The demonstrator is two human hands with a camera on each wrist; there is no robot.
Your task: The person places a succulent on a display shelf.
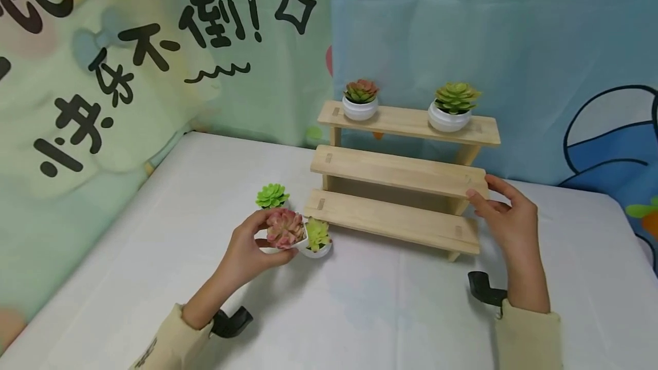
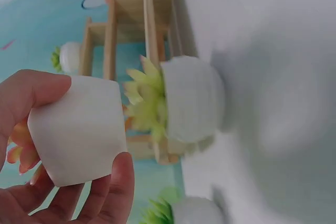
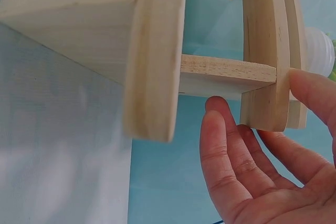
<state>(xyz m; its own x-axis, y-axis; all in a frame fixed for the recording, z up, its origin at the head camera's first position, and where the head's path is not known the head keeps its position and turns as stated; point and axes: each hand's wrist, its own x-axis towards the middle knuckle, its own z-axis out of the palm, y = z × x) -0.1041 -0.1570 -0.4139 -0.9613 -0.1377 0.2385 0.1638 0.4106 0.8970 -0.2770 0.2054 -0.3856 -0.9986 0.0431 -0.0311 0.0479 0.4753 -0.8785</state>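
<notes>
White cloth covers the counter (image 1: pixel 360 313), with printed cartoon curtains hanging behind it. On it stands a wooden 3-step stand (image 1: pixel 401 179), its long axis running left to right, the steps rising toward the curtains.

The left hand (image 1: pixel 252 253) grips a white pot with a pink succulent (image 1: pixel 284 228), fingers and thumb curled around the pot's sides. The pot is tilted, its rosette facing up and toward the stand; whether its base touches the cloth I cannot tell. Just beside it to the right sits a round white pot holding a yellow-green succulent (image 1: pixel 317 237), upright on the cloth. Just behind stands a bright green succulent (image 1: pixel 272 195), its pot mostly hidden.

The right hand (image 1: pixel 506 218) holds the right end of the stand's middle step, thumb on top, fingers against the end and underside.

On the top step stand 2 white pots, well apart: a reddish-green succulent (image 1: pixel 361 99) at left, a green succulent (image 1: pixel 452 106) at right, both upright.
</notes>
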